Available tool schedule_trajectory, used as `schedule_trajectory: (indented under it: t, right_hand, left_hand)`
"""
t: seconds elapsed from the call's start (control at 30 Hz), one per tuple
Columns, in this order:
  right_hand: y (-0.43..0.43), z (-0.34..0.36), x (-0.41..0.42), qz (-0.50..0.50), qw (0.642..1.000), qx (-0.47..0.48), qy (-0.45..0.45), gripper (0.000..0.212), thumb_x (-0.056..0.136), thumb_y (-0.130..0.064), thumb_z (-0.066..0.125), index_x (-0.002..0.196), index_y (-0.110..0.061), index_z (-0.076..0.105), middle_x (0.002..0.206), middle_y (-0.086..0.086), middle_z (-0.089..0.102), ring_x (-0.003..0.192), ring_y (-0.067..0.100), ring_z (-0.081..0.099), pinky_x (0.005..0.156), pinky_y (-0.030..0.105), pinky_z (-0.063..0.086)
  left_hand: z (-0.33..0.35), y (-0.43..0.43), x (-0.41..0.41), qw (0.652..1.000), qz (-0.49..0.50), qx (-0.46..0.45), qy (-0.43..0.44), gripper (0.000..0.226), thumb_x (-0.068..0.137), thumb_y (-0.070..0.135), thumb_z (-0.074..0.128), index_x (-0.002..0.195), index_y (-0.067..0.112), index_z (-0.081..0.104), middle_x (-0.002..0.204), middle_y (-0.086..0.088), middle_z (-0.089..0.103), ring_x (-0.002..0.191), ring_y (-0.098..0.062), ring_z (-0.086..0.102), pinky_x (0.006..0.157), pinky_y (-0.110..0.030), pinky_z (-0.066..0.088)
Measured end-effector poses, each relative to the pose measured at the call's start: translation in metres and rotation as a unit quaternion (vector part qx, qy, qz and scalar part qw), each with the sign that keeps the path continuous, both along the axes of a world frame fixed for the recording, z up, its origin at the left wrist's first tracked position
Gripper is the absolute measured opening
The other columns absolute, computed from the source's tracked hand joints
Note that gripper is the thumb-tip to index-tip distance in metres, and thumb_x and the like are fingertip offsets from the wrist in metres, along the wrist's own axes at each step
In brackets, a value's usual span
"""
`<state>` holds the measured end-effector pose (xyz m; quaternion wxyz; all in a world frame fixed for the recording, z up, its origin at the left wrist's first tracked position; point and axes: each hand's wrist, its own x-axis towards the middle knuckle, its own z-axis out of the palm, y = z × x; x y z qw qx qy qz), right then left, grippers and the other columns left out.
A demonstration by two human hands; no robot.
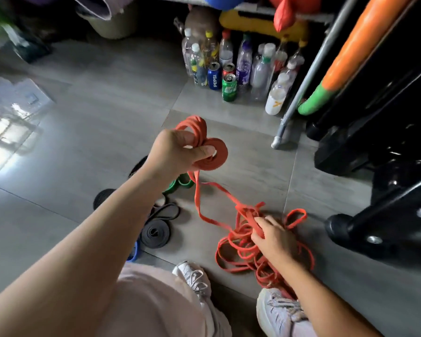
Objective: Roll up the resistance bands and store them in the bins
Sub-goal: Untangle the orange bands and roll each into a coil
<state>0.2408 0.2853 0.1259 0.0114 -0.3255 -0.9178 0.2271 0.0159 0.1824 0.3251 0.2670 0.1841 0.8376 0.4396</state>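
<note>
The left hand (178,152) grips the coiled orange band (215,155) above its loose tangle (238,251), which the right hand (274,238) grasps.

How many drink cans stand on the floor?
3, by the bottles: blue can at left, red can behind, green can in front. Others may hide among the bottles.

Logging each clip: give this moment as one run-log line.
left hand: holds rolled orange coil | right hand: grips loose orange tangle on floor | rolled dark band: on floor | stage: band partly rolled
</note>
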Motion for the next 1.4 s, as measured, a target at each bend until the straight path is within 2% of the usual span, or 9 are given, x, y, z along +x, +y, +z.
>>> schedule_trajectory:
  t: [0.17, 0.3, 0.47, 0.67, 0.77, 0.87, 1.1, 1.3, 1.4]
  right_hand:
    - [0.025, 0.082, 0.015, 0.095, 0.987, 0.103, 0.075, 0.028, 0.073, -0.030, 0.050, 0.092, -0.023, 0.070, 0.089, -0.006, 0.063, 0.076, 0.014, 0.059, 0.055, 0.023, 0.047]
    - [0.046, 0.155, 0.024, 0.110, 0.989, 0.034, 0.092, 0.033, 0.079, -0.031, 0.047, 0.099, -0.019, 0.071, 0.095, -0.003, 0.061, 0.084, 0.013, 0.059, 0.072, 0.024, 0.045]
    - [0.055, 0.249, 0.035, 0.151, 0.982, 0.059, 0.096, 0.019, 0.083, -0.011, 0.058, 0.097, -0.007, 0.071, 0.094, 0.008, 0.061, 0.082, 0.017, 0.057, 0.077, 0.022, 0.040]
    - [0.047, 0.280, 0.037, 0.135, 0.986, 0.072, -0.063, 0.020, 0.094, -0.020, 0.050, 0.104, -0.008, 0.063, 0.101, 0.013, 0.057, 0.100, 0.030, 0.055, 0.087, 0.030, 0.035]
    - [0.044, 0.299, 0.039, 0.087, 0.995, 0.027, -0.046, 0.018, 0.096, -0.024, 0.048, 0.101, -0.013, 0.061, 0.091, 0.009, 0.062, 0.086, 0.024, 0.057, 0.072, 0.031, 0.040]
    - [0.047, 0.298, 0.044, 0.089, 0.993, -0.009, -0.077, 0.014, 0.096, -0.025, 0.050, 0.095, -0.014, 0.058, 0.075, 0.001, 0.059, 0.069, 0.016, 0.054, 0.059, 0.024, 0.039]
    - [0.049, 0.302, 0.053, -0.032, 0.902, -0.319, 0.289, 0.012, 0.093, -0.010, 0.052, 0.086, -0.018, 0.059, 0.066, -0.011, 0.065, 0.064, -0.003, 0.060, 0.065, 0.011, 0.046]
    - [0.056, 0.296, 0.055, -0.149, 0.859, -0.326, 0.366, 0.013, 0.097, -0.019, 0.049, 0.086, -0.021, 0.054, 0.068, -0.001, 0.053, 0.050, 0.004, 0.054, 0.061, 0.027, 0.055]
    - [0.067, 0.285, 0.055, -0.171, 0.912, -0.195, 0.318, 0.009, 0.096, -0.022, 0.050, 0.088, -0.020, 0.053, 0.072, 0.000, 0.053, 0.057, 0.013, 0.053, 0.066, 0.039, 0.055]
  left_hand:
    - [0.005, -0.002, 0.008, 0.999, -0.012, -0.025, 0.028, 0.039, 0.067, 0.023, 0.081, 0.044, 0.017, 0.050, 0.060, -0.009, 0.053, 0.072, -0.041, 0.066, 0.077, -0.052, 0.055]
    - [0.020, -0.008, 0.012, 0.996, -0.005, -0.049, 0.070, 0.036, 0.077, 0.022, 0.075, 0.054, 0.016, 0.047, 0.059, -0.006, 0.053, 0.056, -0.027, 0.057, 0.062, -0.036, 0.051]
    - [0.036, -0.019, 0.022, 0.990, -0.026, -0.084, 0.106, 0.046, 0.077, 0.026, 0.074, 0.053, 0.011, 0.038, 0.064, -0.010, 0.049, 0.072, -0.034, 0.062, 0.077, -0.047, 0.054]
    - [0.054, -0.017, 0.041, 0.996, -0.026, -0.042, 0.072, 0.045, 0.076, 0.024, 0.076, 0.054, 0.012, 0.038, 0.061, -0.004, 0.049, 0.060, -0.027, 0.058, 0.073, -0.038, 0.056]
    - [0.064, -0.014, 0.051, 0.994, -0.037, -0.052, 0.087, 0.041, 0.078, 0.024, 0.075, 0.055, 0.012, 0.042, 0.056, 0.000, 0.046, 0.054, -0.018, 0.051, 0.060, -0.030, 0.050]
    - [0.068, -0.014, 0.052, 0.998, -0.025, -0.016, 0.051, 0.036, 0.077, 0.019, 0.076, 0.055, 0.011, 0.048, 0.066, -0.004, 0.055, 0.079, -0.033, 0.067, 0.078, -0.044, 0.057]
    - [0.074, -0.021, 0.049, 0.999, 0.034, 0.007, -0.001, 0.032, 0.075, 0.010, 0.076, 0.059, 0.008, 0.049, 0.089, -0.014, 0.062, 0.090, -0.037, 0.067, 0.081, -0.048, 0.056]
    - [0.074, -0.036, 0.046, 0.996, 0.084, 0.042, -0.007, 0.031, 0.073, 0.011, 0.078, 0.061, 0.008, 0.050, 0.094, -0.019, 0.064, 0.086, -0.036, 0.068, 0.079, -0.049, 0.056]
    - [0.076, -0.044, 0.043, 0.991, 0.103, 0.089, -0.010, 0.022, 0.073, 0.010, 0.078, 0.071, 0.002, 0.058, 0.102, -0.025, 0.065, 0.085, -0.035, 0.069, 0.078, -0.051, 0.056]
